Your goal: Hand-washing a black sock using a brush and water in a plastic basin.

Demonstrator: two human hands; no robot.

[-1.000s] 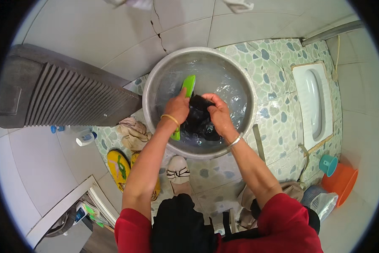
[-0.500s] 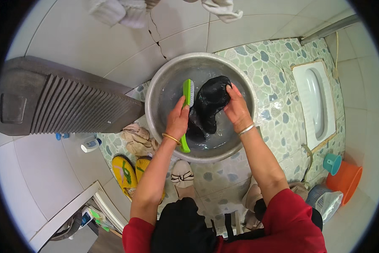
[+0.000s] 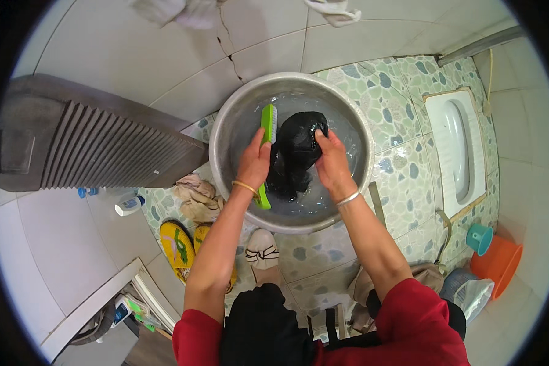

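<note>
While washboard leans left of basin, water inside holds black cloth; left hand clamped on green brush, right hand gripping cloth.

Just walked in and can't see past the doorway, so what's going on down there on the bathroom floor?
A person is bent over a metal basin of water on the pebble-patterned floor. The left hand grips a green scrub brush, and the right hand holds a wet black garment in the basin. A ribbed washboard lies to the left.
</note>
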